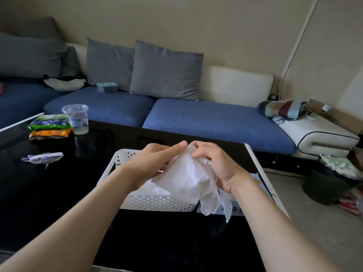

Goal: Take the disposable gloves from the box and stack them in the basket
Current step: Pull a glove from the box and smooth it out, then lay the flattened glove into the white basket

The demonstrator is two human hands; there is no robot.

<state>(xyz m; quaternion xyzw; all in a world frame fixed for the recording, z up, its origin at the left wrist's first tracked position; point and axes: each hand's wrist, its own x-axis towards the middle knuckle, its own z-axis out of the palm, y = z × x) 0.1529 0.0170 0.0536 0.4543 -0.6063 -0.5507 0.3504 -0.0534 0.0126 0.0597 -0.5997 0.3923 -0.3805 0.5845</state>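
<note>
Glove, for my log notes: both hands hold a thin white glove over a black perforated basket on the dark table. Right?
Not quite: the head view shows the basket is white, not black. Otherwise yes: left hand and right hand both hold the thin white glove over it, on the dark table.

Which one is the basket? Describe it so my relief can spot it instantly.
Start at the glossy black table in front of the blue sofa. Near its right end, directly beneath the left hand and right hand holding a glove, sits the basket. It is the only white plastic container with walls punched full of holes; the cup and snack packets lie far left.
</note>
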